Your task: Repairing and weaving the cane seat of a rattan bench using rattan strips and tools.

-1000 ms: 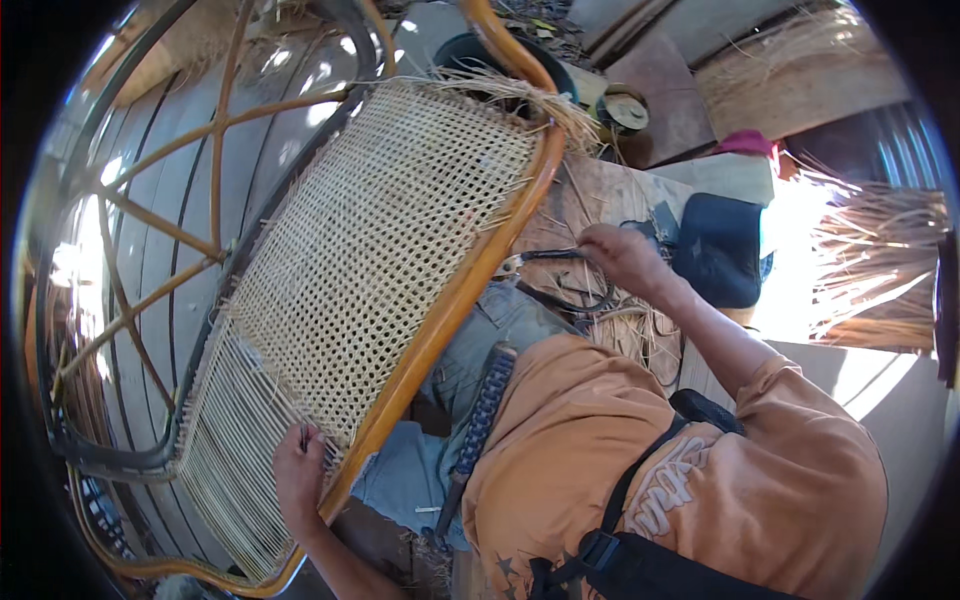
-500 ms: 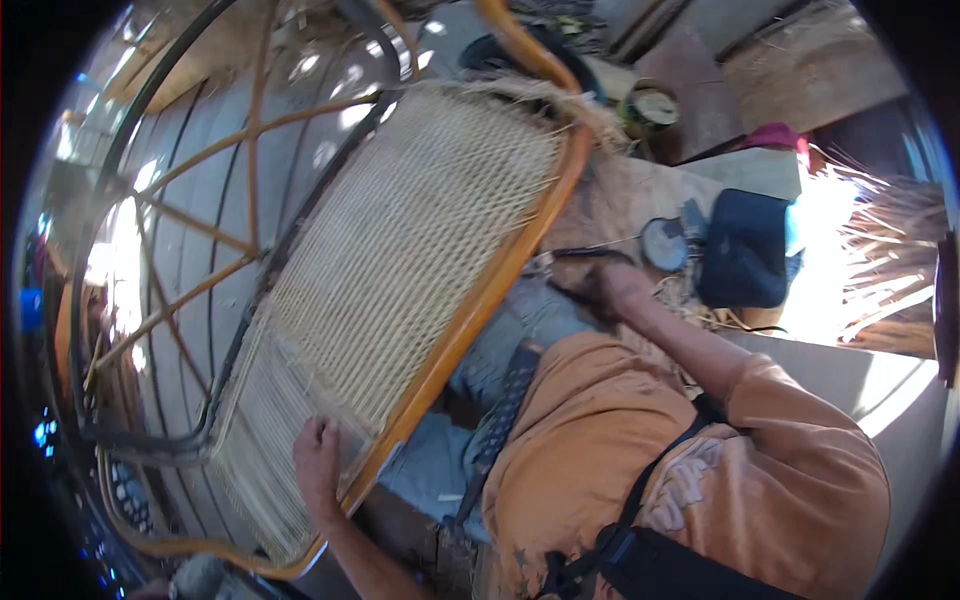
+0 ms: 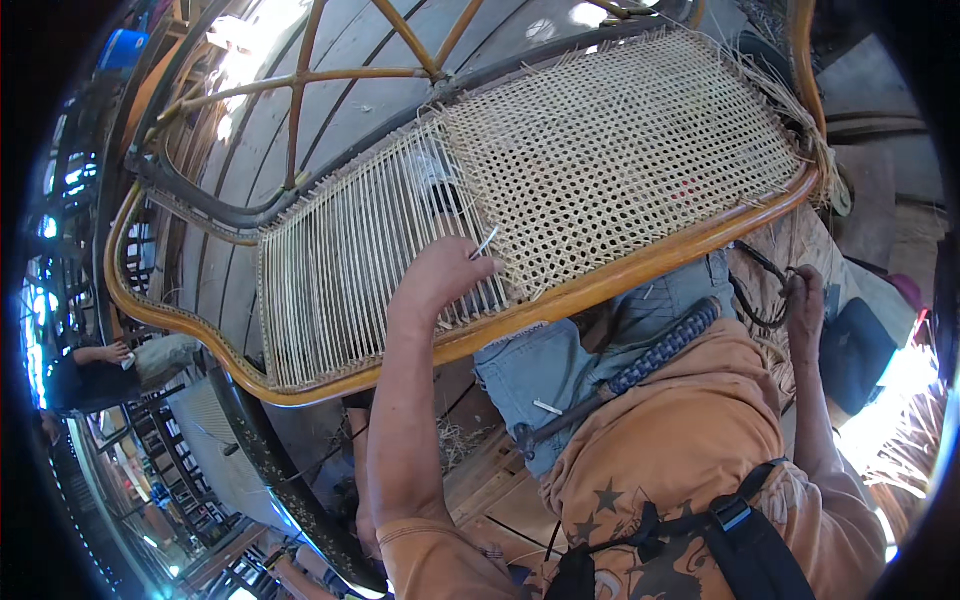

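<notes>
My left hand (image 3: 445,275) rests on the cane panel, thumb and forefinger pinched around a short pale cane strip (image 3: 487,241). It is where the open-holed woven cane (image 3: 620,150) meets the loose parallel strands (image 3: 325,270). This panel fills a glossy rattan frame (image 3: 600,270) slanting across my lap. Off to the right, my right hand (image 3: 804,300) is closed on a dark looped tool (image 3: 765,290), perhaps scissors; its exact kind is unclear. Across my lap lies a tool with a braided dark-blue grip (image 3: 665,343) and a metal end.
Thin rattan poles (image 3: 350,75) and dark frame tubing (image 3: 215,210) stand beyond the panel. Frayed cane ends (image 3: 800,115) hang at its right end. A black pouch (image 3: 855,350) and a pile of cane strips (image 3: 905,420) are at right. Another person (image 3: 90,380) sits at far left.
The view has turned, and the panel now lies more level across it. My left hand has moved from the loose strands to the weave's edge. My right hand's dark tool is raised farther right.
</notes>
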Demonstrator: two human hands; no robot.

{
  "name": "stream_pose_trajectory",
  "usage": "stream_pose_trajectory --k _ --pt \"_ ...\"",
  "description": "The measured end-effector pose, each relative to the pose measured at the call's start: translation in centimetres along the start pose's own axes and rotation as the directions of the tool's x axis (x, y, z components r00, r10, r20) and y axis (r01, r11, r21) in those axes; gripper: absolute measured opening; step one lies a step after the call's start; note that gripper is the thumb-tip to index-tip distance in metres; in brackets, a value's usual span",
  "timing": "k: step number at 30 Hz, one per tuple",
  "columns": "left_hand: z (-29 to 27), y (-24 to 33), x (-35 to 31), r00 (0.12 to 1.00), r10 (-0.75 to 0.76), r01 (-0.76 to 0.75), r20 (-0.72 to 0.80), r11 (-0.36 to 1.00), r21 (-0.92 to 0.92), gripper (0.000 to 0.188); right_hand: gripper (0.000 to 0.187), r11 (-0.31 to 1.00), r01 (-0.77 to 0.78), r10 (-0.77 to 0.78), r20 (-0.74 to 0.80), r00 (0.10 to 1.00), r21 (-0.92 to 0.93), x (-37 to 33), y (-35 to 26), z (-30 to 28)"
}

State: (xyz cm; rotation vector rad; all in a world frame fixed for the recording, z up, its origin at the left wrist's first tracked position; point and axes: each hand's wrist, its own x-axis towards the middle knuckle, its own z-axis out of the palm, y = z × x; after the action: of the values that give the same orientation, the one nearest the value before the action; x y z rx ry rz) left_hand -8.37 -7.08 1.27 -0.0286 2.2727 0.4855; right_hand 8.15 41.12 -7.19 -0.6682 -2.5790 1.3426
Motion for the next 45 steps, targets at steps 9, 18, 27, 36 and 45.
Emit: stream_pose_trajectory --k 9,18,27,36,45 --pt "-0.3 0.1 1.4 0.995 0.064 -0.08 0.08 0.974 0.213 0.061 0.012 0.777 -0.29 0.292 0.089 0.952 0.559 4.0 -8.7 -4.9" --pt "-0.2 0.9 1.4 0.994 -0.033 0.007 0.106 0.971 0.238 0.056 0.03 0.305 -0.346 -0.416 0.451 0.79 0.887 0.2 -24.7 12.5" --pt "-0.9 1.7 0.8 0.988 -0.086 0.041 0.125 0.944 0.328 0.058 0.038 0.398 -0.536 -0.272 0.654 0.706 0.744 0.5 -25.6 20.8" --pt "-0.3 0.8 1.0 0.995 0.052 -0.076 0.087 0.947 0.311 0.068 0.042 0.383 -0.62 -0.19 0.715 0.673 0.685 0.8 -25.4 22.6" --pt "0.7 -1.8 2.0 0.957 0.289 -0.277 -0.009 0.924 0.265 0.041 0.035 0.759 0.051 -0.616 0.691 0.378 0.649 -0.9 -30.3 23.6"
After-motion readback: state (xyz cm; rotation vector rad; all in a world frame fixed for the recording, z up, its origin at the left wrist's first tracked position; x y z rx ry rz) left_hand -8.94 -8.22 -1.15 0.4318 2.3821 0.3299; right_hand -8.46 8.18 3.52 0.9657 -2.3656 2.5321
